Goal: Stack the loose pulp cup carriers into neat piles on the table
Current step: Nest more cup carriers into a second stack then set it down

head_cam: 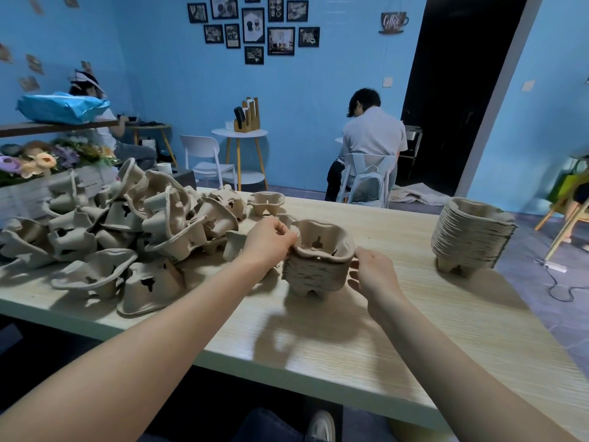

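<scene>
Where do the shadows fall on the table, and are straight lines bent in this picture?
Head view: shadows of the left hand, right hand and middle stack fall toward the viewer on the table; wide-angle distortion tilts the doorway near the edge.

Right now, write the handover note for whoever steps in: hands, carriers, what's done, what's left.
Left hand: fingers pinch the left rim of the short stack at mid-table.
Right hand: fingers curled at that stack's right side, apparently touching it; a firm grip can't be confirmed.
Done: a tall stack stands near the table's right edge; the short stack is begun.
Left: the loose heap on the table's left, plus a single carrier upright behind it.
Next, probably: square the short stack, then feed it from the heap.
</scene>
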